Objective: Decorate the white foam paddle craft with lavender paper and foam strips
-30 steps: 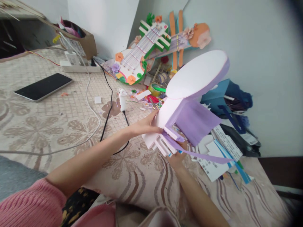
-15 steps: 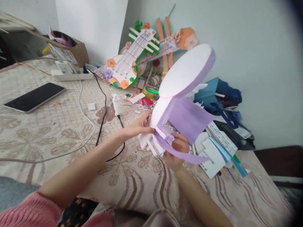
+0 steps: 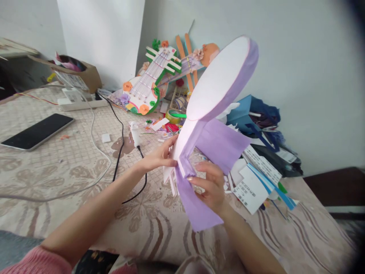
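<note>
A white cardboard instrument shape (image 3: 218,78), its side edge covered in purple paper, stands tilted above the table. My left hand (image 3: 159,156) grips its narrow lower part, thumb in front and the other fingers partly hidden behind. A loose purple paper strip (image 3: 196,207) hangs from the lower end. My right hand (image 3: 211,184) is closed at that strip, fingertips pressing it against the notched edge; the thumb is mostly hidden. A broader purple sheet (image 3: 224,142) shows behind the shape. White prongs (image 3: 172,182) stick out at its bottom end.
A white corded glue gun (image 3: 134,134) stands left of my hands. Farther left lie a phone (image 3: 37,131) and a power strip (image 3: 82,104). Decorated paper instruments (image 3: 151,78) lean at the back. Printed cards (image 3: 251,192) and a blue bag (image 3: 242,114) are at right.
The loose purple strip has swung from pointing right to hanging down toward me. My right hand has shifted its fingers up onto the notched edge. The view has moved slightly.
</note>
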Action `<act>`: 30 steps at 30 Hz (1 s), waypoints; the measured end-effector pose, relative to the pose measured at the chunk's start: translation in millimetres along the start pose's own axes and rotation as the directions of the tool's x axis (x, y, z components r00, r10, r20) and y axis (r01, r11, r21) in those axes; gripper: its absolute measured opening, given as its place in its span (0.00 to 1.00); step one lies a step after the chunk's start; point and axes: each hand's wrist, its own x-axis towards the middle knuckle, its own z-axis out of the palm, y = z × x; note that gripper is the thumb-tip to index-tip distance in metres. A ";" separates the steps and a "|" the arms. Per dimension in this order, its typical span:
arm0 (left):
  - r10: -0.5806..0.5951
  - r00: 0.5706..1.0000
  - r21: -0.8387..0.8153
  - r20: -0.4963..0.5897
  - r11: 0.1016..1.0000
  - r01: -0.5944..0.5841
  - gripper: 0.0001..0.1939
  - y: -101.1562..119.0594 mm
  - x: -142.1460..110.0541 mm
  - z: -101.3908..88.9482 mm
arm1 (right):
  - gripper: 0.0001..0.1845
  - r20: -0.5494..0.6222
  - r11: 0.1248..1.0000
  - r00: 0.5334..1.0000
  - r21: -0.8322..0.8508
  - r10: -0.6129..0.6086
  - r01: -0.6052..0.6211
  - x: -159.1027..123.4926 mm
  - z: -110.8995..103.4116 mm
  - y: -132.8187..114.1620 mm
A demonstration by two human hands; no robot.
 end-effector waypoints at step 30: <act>-0.179 0.984 -0.367 -0.003 0.916 0.165 0.33 -3.1 -1.6 5.1 | 0.09 0.004 0.965 0.982 0.185 0.187 -0.184 47.8 4.8 9.8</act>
